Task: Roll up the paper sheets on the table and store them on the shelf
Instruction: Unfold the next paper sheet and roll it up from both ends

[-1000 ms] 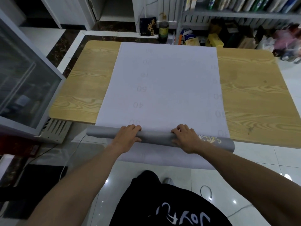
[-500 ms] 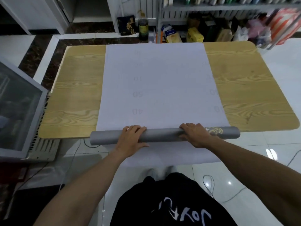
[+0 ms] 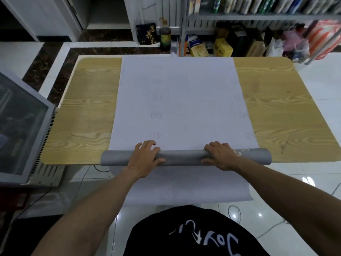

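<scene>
The person stands at the near edge of the tabletop [image 3: 83,117], with both hands on the grey roll [image 3: 184,157], which lies across this edge. The left hand [image 3: 145,156] and the right hand [image 3: 219,156] each grasp it, fingers over the top and thumb on the near side. The white paper sheet [image 3: 180,100] lies flat ahead of the roll as far as the far edge, and one part hangs down below the roll. To roll well, I think both hands should push forward at the same speed, so the roll's ends line up with the sheet's sides and the layers are tight. Bare wood on both sides gives room. The shelf [image 3: 258,15] stands behind the far edge, and a glass cabinet [image 3: 22,126] is close on the left.
</scene>
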Tool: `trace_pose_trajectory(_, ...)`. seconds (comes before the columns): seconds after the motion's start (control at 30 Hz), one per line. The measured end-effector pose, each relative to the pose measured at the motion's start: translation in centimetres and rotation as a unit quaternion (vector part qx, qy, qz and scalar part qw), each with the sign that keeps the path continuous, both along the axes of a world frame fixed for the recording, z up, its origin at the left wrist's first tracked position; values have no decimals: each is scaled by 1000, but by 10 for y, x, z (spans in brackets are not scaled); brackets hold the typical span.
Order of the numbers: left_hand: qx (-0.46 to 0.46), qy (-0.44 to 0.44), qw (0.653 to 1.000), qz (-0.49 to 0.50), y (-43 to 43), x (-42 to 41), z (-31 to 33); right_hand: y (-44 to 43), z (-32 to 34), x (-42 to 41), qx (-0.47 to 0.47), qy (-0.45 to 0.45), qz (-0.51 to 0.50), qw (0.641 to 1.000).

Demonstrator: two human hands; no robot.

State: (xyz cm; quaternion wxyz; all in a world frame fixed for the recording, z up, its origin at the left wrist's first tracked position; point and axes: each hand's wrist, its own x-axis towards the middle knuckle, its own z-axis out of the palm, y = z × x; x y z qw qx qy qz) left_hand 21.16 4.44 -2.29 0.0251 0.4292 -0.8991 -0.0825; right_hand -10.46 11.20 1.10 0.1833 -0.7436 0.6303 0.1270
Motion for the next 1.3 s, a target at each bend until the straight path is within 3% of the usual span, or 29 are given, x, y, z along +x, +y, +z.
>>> trace_pose_trajectory(0.17, 5, -2, 1000, -23, 2, 1, 0, -5, -5, -3, 15, -7, 1, 1000)
trace_pose_trajectory(0.3, 41, -20, 999, -7, -6, -3, 5, -11, 0, 0, 1, -72, -59, 996)
trace_pose_trajectory(0.57, 3, -35, 999, 14, -10, -7, -1, -12, -9, -5, 32, -54, -48, 997)
trace_pose_trajectory(0.8, 81, -19, 996, 31, -10, -7, 9, -23, 0, -8, 44, -74, -77, 993)
trace_pose_trajectory(1.1, 61, -44, 997, 34, -23, -14, 12, -24, -5, -12, 28, -22, -32, 999)
trace_pose_trajectory(1.2, 91, -1, 994, 60, -21, -17, 19, -24, 1, -14, 42, -68, -72, 994)
trace_pose_trajectory(1.3, 104, 27, 992, 71, -17, -19, 21, -22, -2, -14, 39, -56, -59, 996)
